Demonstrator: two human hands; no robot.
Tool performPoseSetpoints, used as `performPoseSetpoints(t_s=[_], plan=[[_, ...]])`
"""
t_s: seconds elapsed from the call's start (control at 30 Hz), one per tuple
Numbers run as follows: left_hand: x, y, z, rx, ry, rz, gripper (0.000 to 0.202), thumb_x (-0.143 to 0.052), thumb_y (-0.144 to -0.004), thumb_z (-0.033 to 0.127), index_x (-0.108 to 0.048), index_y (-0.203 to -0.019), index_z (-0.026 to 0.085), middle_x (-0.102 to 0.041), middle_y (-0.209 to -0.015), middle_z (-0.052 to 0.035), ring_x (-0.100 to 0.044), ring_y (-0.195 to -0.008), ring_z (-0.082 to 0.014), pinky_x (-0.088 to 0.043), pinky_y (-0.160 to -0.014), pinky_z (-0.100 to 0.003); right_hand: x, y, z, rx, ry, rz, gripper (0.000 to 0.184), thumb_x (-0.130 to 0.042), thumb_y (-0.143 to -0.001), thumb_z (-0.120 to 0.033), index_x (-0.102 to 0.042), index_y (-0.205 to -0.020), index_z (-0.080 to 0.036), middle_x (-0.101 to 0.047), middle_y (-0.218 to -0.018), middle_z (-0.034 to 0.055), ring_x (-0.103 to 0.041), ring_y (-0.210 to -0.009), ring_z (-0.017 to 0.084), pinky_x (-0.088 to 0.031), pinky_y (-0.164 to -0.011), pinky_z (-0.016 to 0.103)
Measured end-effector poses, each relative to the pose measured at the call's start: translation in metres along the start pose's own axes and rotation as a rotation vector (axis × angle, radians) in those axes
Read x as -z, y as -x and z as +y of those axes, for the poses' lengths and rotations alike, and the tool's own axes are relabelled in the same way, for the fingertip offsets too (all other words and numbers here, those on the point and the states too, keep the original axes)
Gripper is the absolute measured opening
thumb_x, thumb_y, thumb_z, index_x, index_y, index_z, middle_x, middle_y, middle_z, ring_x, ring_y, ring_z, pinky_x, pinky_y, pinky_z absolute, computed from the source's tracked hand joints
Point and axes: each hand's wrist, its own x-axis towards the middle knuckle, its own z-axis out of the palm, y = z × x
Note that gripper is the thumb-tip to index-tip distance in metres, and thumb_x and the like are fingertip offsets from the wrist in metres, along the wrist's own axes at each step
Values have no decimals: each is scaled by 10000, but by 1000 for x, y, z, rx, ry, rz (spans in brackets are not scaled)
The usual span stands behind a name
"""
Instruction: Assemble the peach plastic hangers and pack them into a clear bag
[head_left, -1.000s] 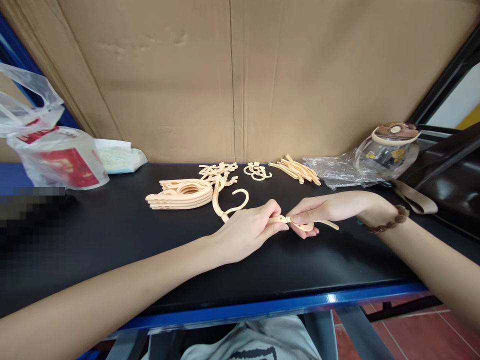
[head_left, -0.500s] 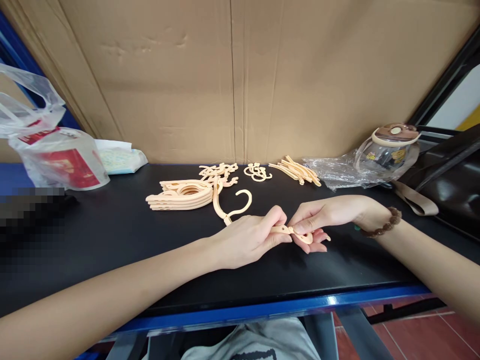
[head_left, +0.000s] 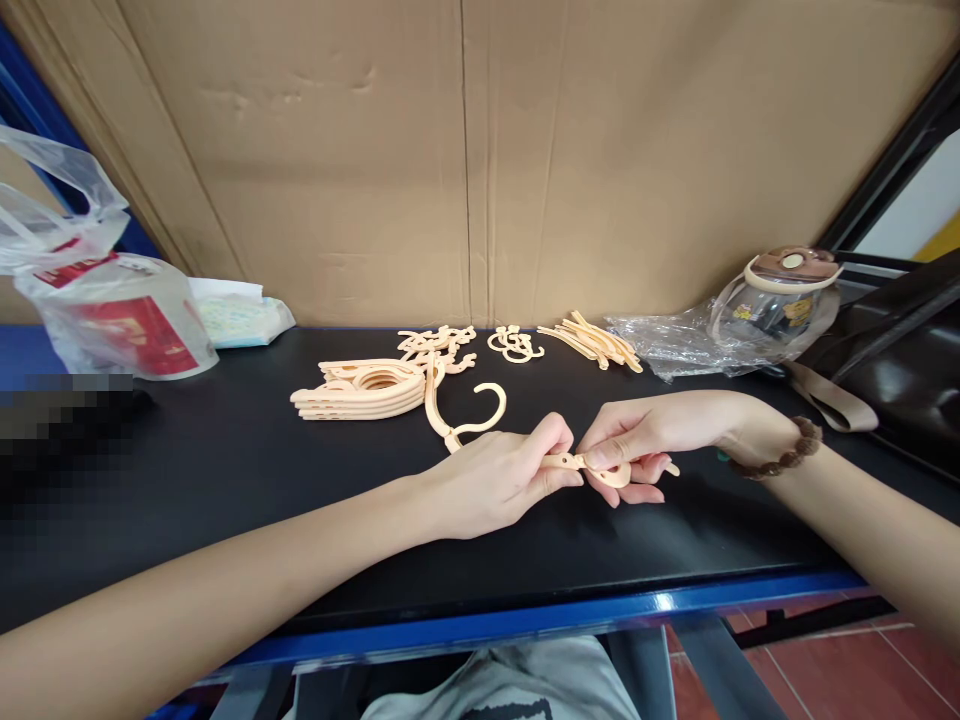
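At the desk's (head_left: 225, 480) far left corner sits a clear plastic bag (head_left: 112, 310) with red print too crumpled for me to read. Beside it, against the cardboard wall (head_left: 465, 150), lies a pale packet (head_left: 240, 318) whose wording I cannot make out.

Toward the middle of the back edge lies a flat stack of peach hangers (head_left: 364, 388). Loose hooks (head_left: 514, 343) lie just behind and to its right, then a bundle of thin strips (head_left: 592, 342).

A single large hook (head_left: 480, 405) curls up from behind my left hand (head_left: 495, 480), which rests mid-desk, nearer the front edge. Its thumb and forefinger are pinched tight on one end of a peach hanger piece (head_left: 581, 463). My right hand (head_left: 645, 435), a bead bracelet (head_left: 780, 460) on its wrist, clamps thumb and fingers on the other end, so the piece is held between both hands just above the black top.

At the back right lies crinkled clear film (head_left: 660, 345), then a clear jar (head_left: 776, 300) with a brown lid, its small label too fine to read. A dark bag (head_left: 892, 350) fills the right corner.
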Motion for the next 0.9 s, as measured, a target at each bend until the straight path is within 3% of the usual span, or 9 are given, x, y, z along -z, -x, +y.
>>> performPoseSetpoints(t_s=[0.9], plan=[[-3, -1, -3, -4, -21, -18, 200, -326, -989, 401, -294, -882, 235, -440, -643, 66, -440, -544, -131, -282, -521, -240, -2, 4, -8, -93, 75, 36, 455, -455, -915, -533, -622, -822, -120, -521, -561, -22, -314, -417, 44, -252, -326, 148]])
